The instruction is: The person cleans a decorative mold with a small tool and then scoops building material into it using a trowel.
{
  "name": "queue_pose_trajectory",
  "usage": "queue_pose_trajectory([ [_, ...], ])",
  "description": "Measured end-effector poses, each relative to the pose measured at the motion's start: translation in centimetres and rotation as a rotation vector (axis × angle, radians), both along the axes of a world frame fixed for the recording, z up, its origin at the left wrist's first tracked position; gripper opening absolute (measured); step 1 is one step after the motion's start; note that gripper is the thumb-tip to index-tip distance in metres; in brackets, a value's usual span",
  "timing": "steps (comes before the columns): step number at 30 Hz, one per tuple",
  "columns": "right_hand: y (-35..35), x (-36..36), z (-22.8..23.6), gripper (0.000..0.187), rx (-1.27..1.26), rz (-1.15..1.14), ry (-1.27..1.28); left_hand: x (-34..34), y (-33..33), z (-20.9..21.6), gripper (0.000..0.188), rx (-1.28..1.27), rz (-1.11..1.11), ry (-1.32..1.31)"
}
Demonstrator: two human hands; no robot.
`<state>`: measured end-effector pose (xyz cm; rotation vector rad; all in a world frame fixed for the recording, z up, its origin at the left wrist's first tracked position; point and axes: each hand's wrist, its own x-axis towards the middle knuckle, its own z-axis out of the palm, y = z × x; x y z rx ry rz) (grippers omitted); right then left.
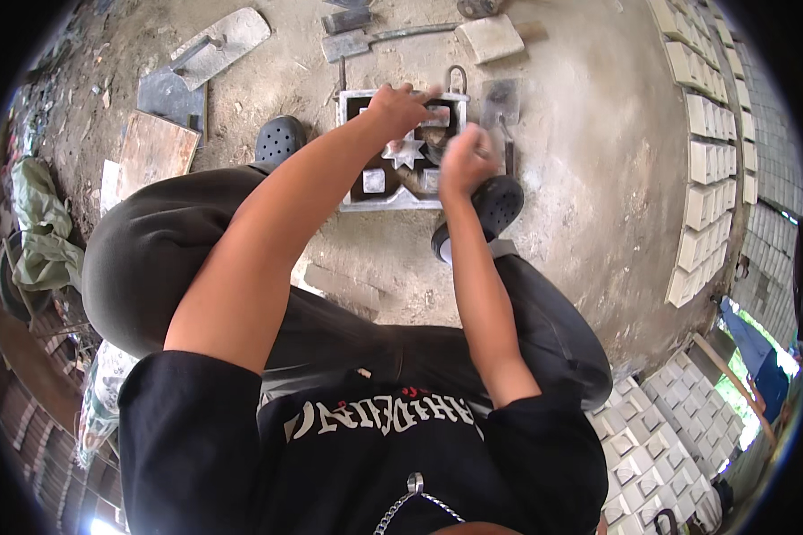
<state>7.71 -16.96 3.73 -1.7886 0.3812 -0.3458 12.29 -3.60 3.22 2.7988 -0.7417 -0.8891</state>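
A black T-shirt with pale lettering (pixel 366 446) and a metal chain (pixel 415 499) are seen nearest the lens, at the lower edge. Above them, dark trousers (pixel 152 241) are drawn over bent knees; a squatting posture is indicated. Black perforated clogs are noted on both feet, the left clog (pixel 279 138) beside the mould and the right clog (pixel 495 203) just below the right hand.

A square metal mould frame (pixel 401 201) is laid flat on the concrete floor (pixel 589 178) between the two clogs. A pale star-shaped insert (pixel 406 150) is observed at its centre, with small pale square blocks in the dark recesses around it.

The left hand (pixel 397 109) is placed over the upper part of the frame, fingers extended and resting on a pale block at the top edge; whether the block is pinched cannot be told. The right hand (pixel 466 159) is curled into a fist over the frame's right side, just beside the star; it is blurred, and what is enclosed, if anything, cannot be told.

Recorded nearby: a trowel (pixel 219 45) at upper left, a wooden board (pixel 156 152), a flat pale slab (pixel 491 37), and rows of pale cast blocks (pixel 709 160) along the right.
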Motion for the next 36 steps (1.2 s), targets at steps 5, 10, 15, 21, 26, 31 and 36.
queue_pose_trajectory([
  [5,-1.7,1.0,-1.8,0.037,0.308,0.439,-0.094,0.1,0.1,0.0,0.111,0.004,-0.018,-0.042],
  [10,-3.5,2.5,-1.0,0.042,0.581,0.538,0.204,0.1,0.1,-0.3,0.108,-0.020,-0.014,-0.059],
  [15,-1.7,1.4,-0.4,0.041,0.552,0.001,-0.041,0.3,0.0,-0.4,0.112,0.019,-0.035,-0.048],
  [21,-0.4,2.5,-0.8,0.046,0.049,0.037,0.115,0.2,0.0,-0.1,0.107,0.013,-0.034,-0.084],
  [26,0.7,2.3,0.6,0.048,0.087,-0.084,0.133,0.5,-0.1,0.2,0.109,0.042,-0.040,-0.002],
  [31,0.9,3.0,1.0,0.052,-0.092,0.041,0.018,0.3,0.0,0.1,0.109,0.030,-0.027,0.017],
  [36,-0.2,3.5,0.7,0.052,-0.128,0.055,0.156,-0.1,0.0,0.0,0.106,-0.001,-0.020,-0.046],
])
